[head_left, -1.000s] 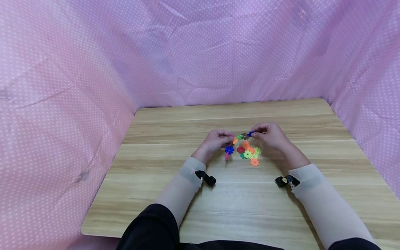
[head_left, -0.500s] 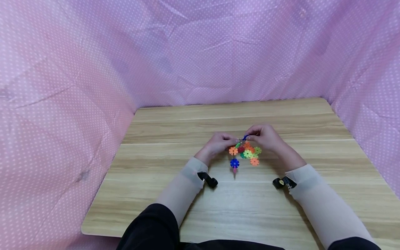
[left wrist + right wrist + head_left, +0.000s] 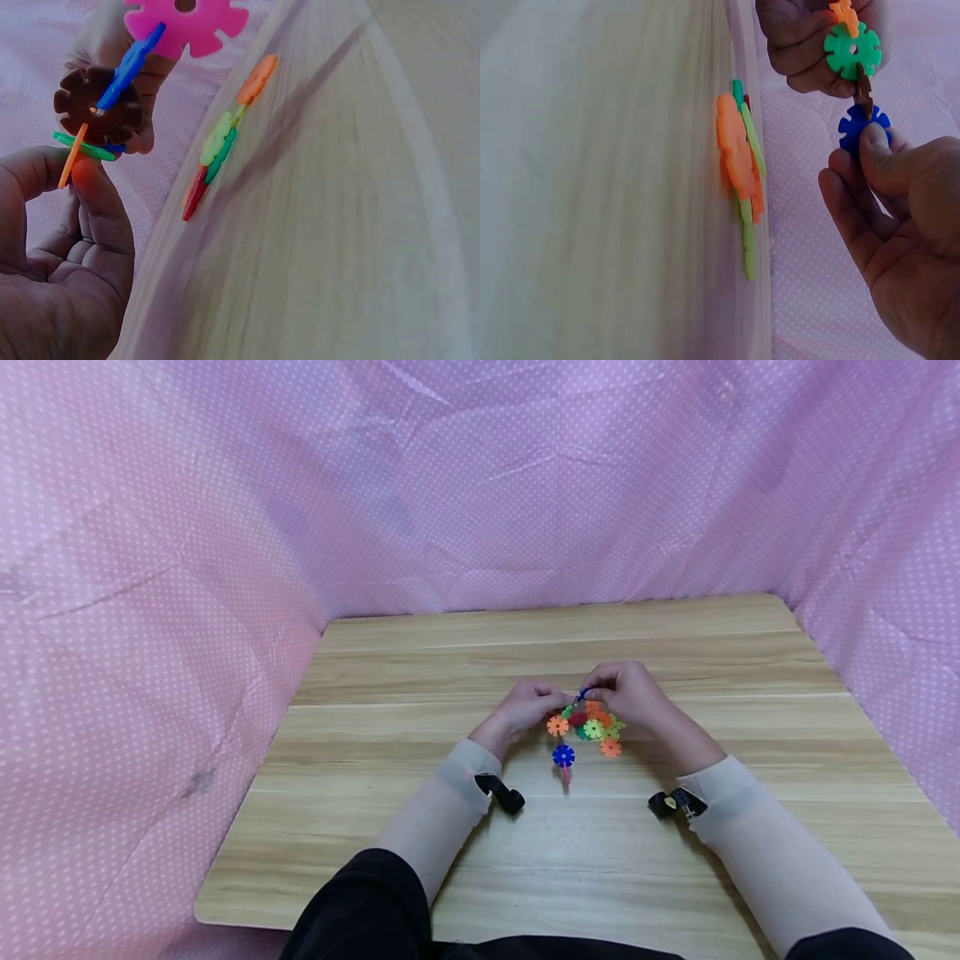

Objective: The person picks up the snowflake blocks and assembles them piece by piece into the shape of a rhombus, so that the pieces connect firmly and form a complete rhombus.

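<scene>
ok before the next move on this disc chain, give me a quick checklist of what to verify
1. Right hand pinches the upper blue disc: ok.
2. Left hand grips the chain near the green disc: ok.
3. Brown disc fully seated in the upper blue disc: cannot tell.
4. Pink disc joined to the lower blue disc: ok.
5. Loose discs on the table, apart from both hands: ok.

Right hand (image 3: pixel 911 244), lower right, pinches a dark-blue notched plastic disc (image 3: pixel 850 129), brown notched disc (image 3: pixel 863 91) touching above. Orange-and-green disc cluster (image 3: pixel 737 150) at frame centre.
</scene>
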A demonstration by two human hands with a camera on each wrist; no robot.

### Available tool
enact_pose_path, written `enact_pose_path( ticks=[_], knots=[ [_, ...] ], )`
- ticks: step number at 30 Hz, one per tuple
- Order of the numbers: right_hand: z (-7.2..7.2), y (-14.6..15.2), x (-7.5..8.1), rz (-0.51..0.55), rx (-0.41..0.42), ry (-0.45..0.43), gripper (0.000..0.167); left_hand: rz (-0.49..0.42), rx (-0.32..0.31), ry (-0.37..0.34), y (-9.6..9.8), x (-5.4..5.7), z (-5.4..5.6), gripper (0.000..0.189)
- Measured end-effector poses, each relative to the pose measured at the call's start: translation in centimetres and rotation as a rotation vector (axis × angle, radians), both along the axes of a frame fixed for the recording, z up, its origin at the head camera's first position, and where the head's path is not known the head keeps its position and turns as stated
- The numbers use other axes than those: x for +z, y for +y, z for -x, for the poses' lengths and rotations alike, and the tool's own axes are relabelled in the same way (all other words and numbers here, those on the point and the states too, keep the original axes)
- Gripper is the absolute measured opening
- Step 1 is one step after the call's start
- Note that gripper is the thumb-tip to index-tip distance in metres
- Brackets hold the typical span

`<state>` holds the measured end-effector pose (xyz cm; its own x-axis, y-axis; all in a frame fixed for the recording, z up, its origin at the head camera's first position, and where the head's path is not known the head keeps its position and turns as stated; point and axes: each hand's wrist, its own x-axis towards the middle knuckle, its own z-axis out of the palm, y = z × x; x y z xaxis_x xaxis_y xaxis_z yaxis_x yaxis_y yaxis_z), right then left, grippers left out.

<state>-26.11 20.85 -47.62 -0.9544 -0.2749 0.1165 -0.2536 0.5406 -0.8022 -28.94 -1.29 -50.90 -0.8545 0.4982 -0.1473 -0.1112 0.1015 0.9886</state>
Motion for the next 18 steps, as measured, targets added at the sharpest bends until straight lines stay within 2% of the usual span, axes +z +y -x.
enact_pose_path(
  ticks=[2,7,12,18],
  knots=[
    [0.1,0.2,0.0,-0.008,0.005,-0.028,0.015,0.008,0.002,-0.011,0.0,0.1,0.0,0.015],
    [0.3,0.7,-0.2,-0.051,0.013,-0.088,0.026,0.040,0.005,-0.027,-0.2,0.2,0.1,0.015],
    [0.4,1.1,-0.5,-0.148,0.035,-0.115,0.018,0.038,-0.002,-0.046,-0.3,0.2,0.2,0.015],
    [0.4,1.8,-0.6,-0.199,0.020,-0.155,0.022,0.061,0.002,-0.042,-0.4,0.3,0.2,0.016]
  ],
)
